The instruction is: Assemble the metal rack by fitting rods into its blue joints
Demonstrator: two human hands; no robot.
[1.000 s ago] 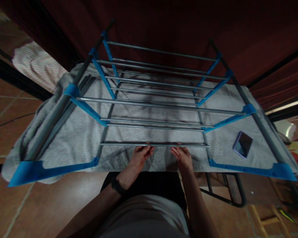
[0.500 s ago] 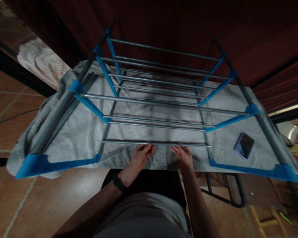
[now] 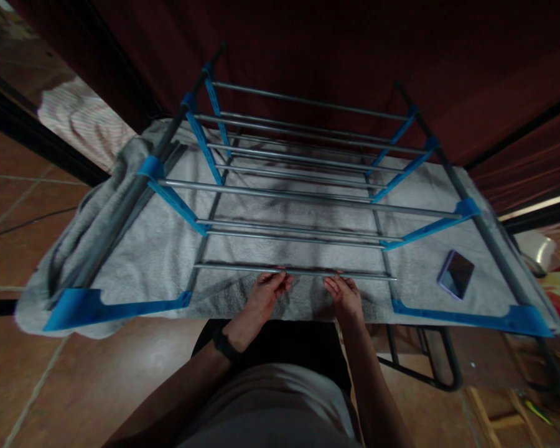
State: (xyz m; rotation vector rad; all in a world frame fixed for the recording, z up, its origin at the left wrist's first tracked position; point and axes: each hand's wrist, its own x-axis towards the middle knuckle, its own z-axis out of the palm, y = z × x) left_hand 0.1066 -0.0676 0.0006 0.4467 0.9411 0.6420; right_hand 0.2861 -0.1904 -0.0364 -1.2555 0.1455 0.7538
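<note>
Closest to my body, a thin metal rod (image 3: 303,272) spans between the grey tubes of a rack frame. My left hand (image 3: 271,290) pinches the rod left of its middle, thumb and fingertips together. My right hand (image 3: 343,290) grips the same rod a little further right, with its fingers curled. The rack lies on its side, with grey tubes (image 3: 168,134) joined by blue plastic brackets (image 3: 177,208). Several more metal rods (image 3: 303,198) cross between the brackets behind my hands. A blue end bracket (image 3: 74,309) sits at each front corner.
A grey blanket (image 3: 140,249) covers the table under the rack. Loose grey tubes (image 3: 142,194) lie on it at the left. A phone (image 3: 456,274) rests at the right. Dark red cloth (image 3: 317,37) hangs behind. A wooden stool (image 3: 499,420) stands at lower right.
The upper part of the rack has shifted slightly down in the view, its two sides a little inward. Both hands keep the same hold on the rod.
</note>
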